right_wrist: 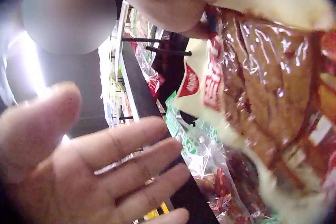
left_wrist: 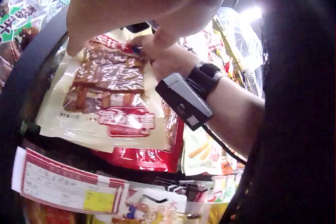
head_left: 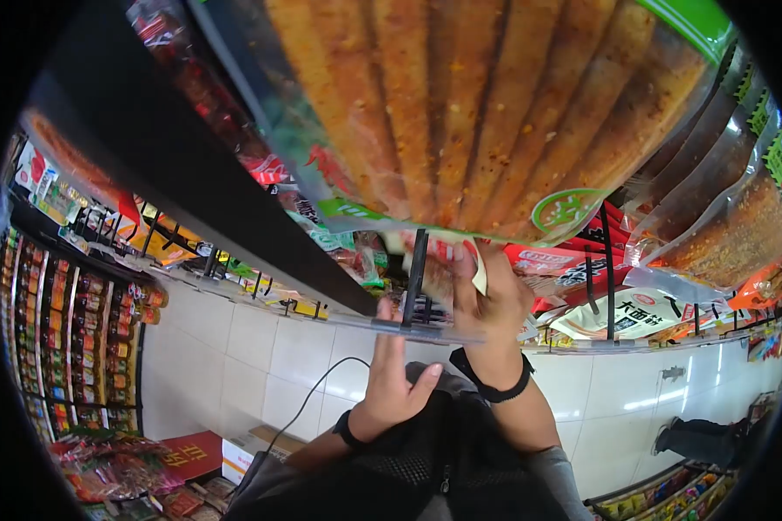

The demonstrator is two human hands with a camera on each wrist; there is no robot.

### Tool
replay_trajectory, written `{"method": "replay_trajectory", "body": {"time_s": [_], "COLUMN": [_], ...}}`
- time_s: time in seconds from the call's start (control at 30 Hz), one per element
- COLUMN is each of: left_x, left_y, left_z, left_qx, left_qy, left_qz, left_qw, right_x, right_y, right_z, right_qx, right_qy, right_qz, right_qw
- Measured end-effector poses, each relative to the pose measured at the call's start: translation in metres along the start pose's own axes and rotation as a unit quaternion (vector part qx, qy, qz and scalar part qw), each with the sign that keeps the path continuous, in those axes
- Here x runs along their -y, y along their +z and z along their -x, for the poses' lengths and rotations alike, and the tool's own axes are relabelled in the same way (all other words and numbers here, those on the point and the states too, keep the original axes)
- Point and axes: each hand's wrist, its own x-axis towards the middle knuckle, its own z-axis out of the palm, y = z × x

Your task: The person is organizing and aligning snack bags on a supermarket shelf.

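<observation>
My right hand [head_left: 493, 300] pinches the top edge of a cream-bordered snack packet [left_wrist: 107, 87], whose clear window shows glossy brown strips. The packet faces outward in the left wrist view, in front of a red packet [left_wrist: 139, 158]. In the right wrist view, the tip of a black display hook [right_wrist: 168, 51] is close to the packet's top edge. My left hand [head_left: 395, 391] is beside the hook at the shelf edge, fingers extended and thumb apart, holding nothing. In the head view, a large hanging bag of brown strips [head_left: 487, 113] partly hides the packet and the right fingertips.
A dark upright panel [head_left: 191, 165] runs along the left of the hooks. To the right hang a white packet [head_left: 630, 313] and more brown snack bags [head_left: 712, 208]. A price label [left_wrist: 71, 182] sits on the shelf front. Another person's legs [head_left: 704, 441] show at far right.
</observation>
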Motion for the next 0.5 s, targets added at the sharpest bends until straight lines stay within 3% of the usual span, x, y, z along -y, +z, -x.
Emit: {"method": "replay_trajectory", "body": {"time_s": [0.07,0.1,0.2,0.33,0.4,0.47,0.5], "left_x": [-0.001,0.009,0.012,0.009,0.007,0.006,0.01], "left_y": [0.001,0.009,0.012,0.011,0.015,0.023,0.028], "left_z": [-0.012,-0.031,-0.043,-0.056,-0.047,-0.05,-0.049], "left_qx": [0.017,-0.028,-0.048,-0.1,-0.046,-0.06,-0.008], "left_qy": [0.018,0.059,0.048,0.11,0.092,0.132,0.119], "left_qz": [0.024,0.042,0.053,0.043,-0.017,0.009,0.034], "left_qw": [0.999,0.997,0.996,0.988,0.995,0.989,0.992], "right_x": [-0.001,-0.006,-0.008,-0.018,-0.03,-0.038,-0.042], "right_y": [0.003,0.003,0.003,-0.007,-0.006,-0.007,-0.008], "right_z": [0.005,0.002,0.003,0.027,0.043,0.055,0.058], "right_qx": [0.021,0.04,0.032,0.095,0.08,0.062,0.057], "right_qy": [0.011,0.019,0.051,0.079,0.073,0.027,0.04], "right_qz": [-0.019,-0.035,-0.109,-0.064,-0.055,-0.028,-0.001], "right_qw": [1.0,0.998,0.992,0.99,0.993,0.997,0.998]}}
